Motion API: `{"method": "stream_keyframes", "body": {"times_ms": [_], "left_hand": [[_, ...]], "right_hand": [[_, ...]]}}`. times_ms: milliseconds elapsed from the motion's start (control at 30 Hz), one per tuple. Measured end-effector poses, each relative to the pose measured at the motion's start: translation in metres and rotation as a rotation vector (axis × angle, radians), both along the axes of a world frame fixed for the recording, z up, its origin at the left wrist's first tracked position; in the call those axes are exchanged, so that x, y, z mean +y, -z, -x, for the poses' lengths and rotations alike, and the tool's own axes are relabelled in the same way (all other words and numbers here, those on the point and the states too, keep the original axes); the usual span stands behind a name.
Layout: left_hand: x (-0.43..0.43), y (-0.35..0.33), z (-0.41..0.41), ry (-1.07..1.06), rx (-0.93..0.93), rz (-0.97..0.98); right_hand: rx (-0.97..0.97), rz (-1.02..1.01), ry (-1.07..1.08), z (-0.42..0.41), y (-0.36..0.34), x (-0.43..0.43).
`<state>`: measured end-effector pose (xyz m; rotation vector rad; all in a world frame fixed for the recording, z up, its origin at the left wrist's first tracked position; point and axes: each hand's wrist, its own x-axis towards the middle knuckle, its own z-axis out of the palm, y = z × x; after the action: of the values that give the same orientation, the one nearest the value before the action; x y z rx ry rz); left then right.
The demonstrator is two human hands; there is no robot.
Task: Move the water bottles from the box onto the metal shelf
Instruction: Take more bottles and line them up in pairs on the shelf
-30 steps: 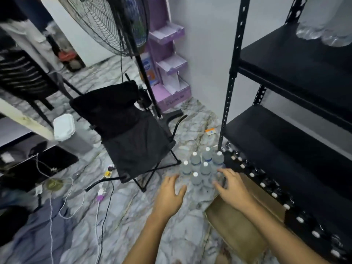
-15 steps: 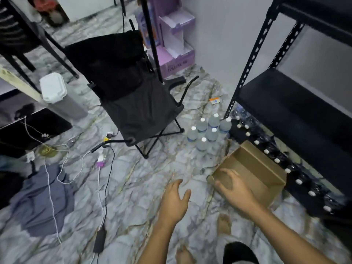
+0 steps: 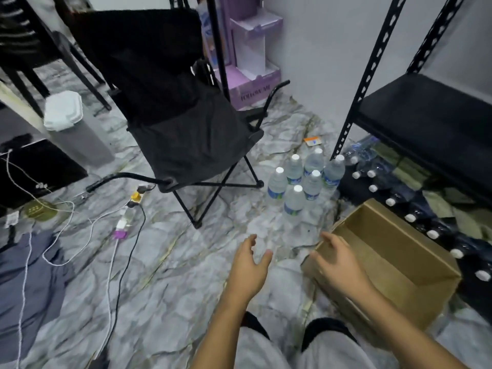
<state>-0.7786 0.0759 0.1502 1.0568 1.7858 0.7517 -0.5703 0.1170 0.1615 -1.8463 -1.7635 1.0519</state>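
Several clear water bottles [image 3: 294, 201] with white caps stand in a cluster on the marble floor, beside the front leg of the black metal shelf [image 3: 431, 113]. More bottles [image 3: 411, 217] lie in a row under its lowest board. An open cardboard box [image 3: 399, 251] sits on the floor at the right and looks empty inside. My right hand [image 3: 336, 262] rests over the box's near left corner, fingers spread. My left hand [image 3: 249, 262] hovers open above the floor, a little short of the bottle cluster. Neither hand holds anything.
A black folding chair [image 3: 186, 123] stands left of the bottles. Cables and a power strip [image 3: 125, 219] trail across the floor at the left, near a grey cloth [image 3: 32, 283]. A grey bin [image 3: 72, 129] and a purple cardboard stand [image 3: 253, 57] sit farther back.
My hands pulled back from the bottle cluster toward me. My right hand moved onto the box's corner. The view tilted down, showing my legs.
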Motion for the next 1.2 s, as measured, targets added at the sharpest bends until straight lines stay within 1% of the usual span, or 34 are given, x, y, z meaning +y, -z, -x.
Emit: {"method": "stream_keyframes", "body": {"times_ms": [167,233,333,467,600,700,900,1033,1200], "left_hand": [[0.052,0.101,-0.015,0.0,-0.018,-0.088],[0.07,0.129,-0.017,0.005,-0.025,-0.088],[0.098,0.155,-0.013,0.01,-0.028,-0.063],[0.152,0.183,0.001,0.022,-0.006,0.022],[0.219,0.202,0.015,0.077,0.015,0.082],[0.274,0.219,0.02,0.115,0.004,0.061],[0.364,0.257,0.019,0.267,0.042,0.017],[0.396,0.272,0.017,0.383,0.078,-0.016],[0.406,0.28,0.022,0.422,0.042,-0.003]], "right_hand": [[0.089,-0.131,0.088,-0.01,0.104,0.042],[0.11,-0.155,0.107,-0.01,0.136,0.058],[0.121,-0.152,0.133,-0.004,0.167,0.088],[0.113,-0.1,0.163,0.005,0.194,0.145],[0.152,-0.036,0.243,0.02,0.214,0.194],[0.127,0.005,0.227,0.032,0.234,0.225],[0.073,-0.005,0.274,0.047,0.268,0.26],[0.068,-0.027,0.33,0.052,0.281,0.269],[0.092,-0.014,0.375,0.053,0.294,0.274]]}}
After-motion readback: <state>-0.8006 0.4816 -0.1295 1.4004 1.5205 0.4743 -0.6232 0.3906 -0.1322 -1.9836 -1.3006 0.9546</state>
